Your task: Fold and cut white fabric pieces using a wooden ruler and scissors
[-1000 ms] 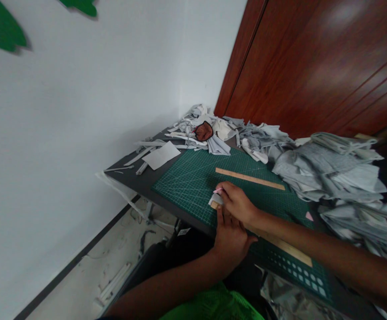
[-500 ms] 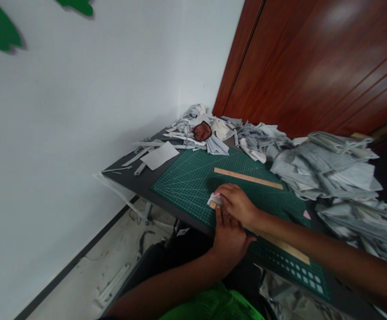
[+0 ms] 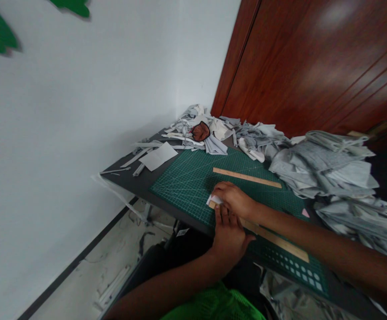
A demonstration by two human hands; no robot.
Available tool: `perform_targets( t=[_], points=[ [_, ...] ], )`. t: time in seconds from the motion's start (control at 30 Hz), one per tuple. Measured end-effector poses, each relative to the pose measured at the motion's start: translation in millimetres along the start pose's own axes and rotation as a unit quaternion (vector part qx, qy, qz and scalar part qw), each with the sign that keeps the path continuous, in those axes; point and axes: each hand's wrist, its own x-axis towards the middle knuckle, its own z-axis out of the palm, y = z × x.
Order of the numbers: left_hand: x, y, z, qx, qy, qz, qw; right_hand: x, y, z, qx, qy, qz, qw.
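My left hand [image 3: 229, 238] lies on a wooden ruler [image 3: 288, 248], fingers stretched forward and thumb apart, pressing it down. Under the ruler's far left end is a small piece of whitish fabric [image 3: 217, 199]. Just beyond, my right hand [image 3: 233, 196] is closed, its fingertips at the fabric along the ruler's edge. A small pink thing was visible at these fingertips; now they mostly hide it and its kind is unclear. Both hands rest over a green gridded cutting mat [image 3: 180, 186]. The ruler's middle is covered by my hands.
A second wooden ruler [image 3: 246, 177] lies farther back on the mat. A pink triangular piece [image 3: 305, 213] sits at the right. Piles of grey fabric [image 3: 326, 164] and a brown pouch-like piece [image 3: 201, 131] line the back. A white sheet [image 3: 159, 156] lies left, near the wall.
My right hand has shifted slightly left along the ruler's edge, and its fingers now cover most of the pink thing. My left hand stays in place.
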Motion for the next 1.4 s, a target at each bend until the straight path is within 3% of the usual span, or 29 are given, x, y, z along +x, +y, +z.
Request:
perform_targets(
  t=[0.13,0.4,0.57,0.67,0.77,0.87,0.97,1.07,1.13,1.17,1.23,1.33,1.4],
  points=[
    [0.3,0.1,-1.9,-0.005,-0.005,-0.004,1.000,-1.3,-0.1,-2.4,-0.052,-0.009,0.007,0.999],
    [0.6,0.5,-2.7,0.008,-0.004,0.001,1.000,-1.7,-1.4,-2.1,0.001,-0.006,-0.016,1.000],
    [0.6,0.1,-2.5,0.016,-0.003,0.001,1.000,-1.6,10.7,-0.8,-0.040,-0.013,-0.001,0.999],
    [0.7,0.7,-3.3,0.017,-0.008,-0.001,1.000,-7.5,14.2,1.4,-0.034,0.030,0.014,0.999],
    [1.4,0.8,-4.9,0.019,-0.006,0.001,1.000,-18.1,8.0,2.4,0.022,0.126,0.052,0.990],
    [3.9,-1.8,-8.0,0.026,0.000,0.008,1.000,-33.9,-7.4,2.7,0.151,0.252,0.136,0.946],
    [8.3,-7.1,-11.7,0.025,-0.010,0.019,0.999,-54.6,-26.7,7.8,0.317,0.331,0.233,0.858],
    [12.5,-12.4,-14.4,0.013,-0.022,0.036,0.999,-75.5,-44.0,20.9,0.455,0.363,0.275,0.765],
    [13.9,-14.8,-16.0,0.015,-0.029,0.048,0.998,-86.5,-52.0,30.7,0.512,0.367,0.280,0.724],
    [14.3,-15.8,-16.8,0.020,-0.033,0.053,0.998,-91.1,-54.6,34.6,0.518,0.369,0.286,0.717],
    [14.5,-17.6,-18.4,0.030,-0.041,0.063,0.997,-99.6,-56.5,39.2,0.468,0.366,0.306,0.744],
    [14.4,-20.0,-20.8,0.036,-0.045,0.069,0.996,-114.5,-51.7,40.1,0.292,0.304,0.311,0.852],
    [14.0,-21.1,-22.0,0.034,-0.045,0.069,0.996,-126.1,-45.0,41.4,0.182,0.256,0.318,0.894]
  ],
)
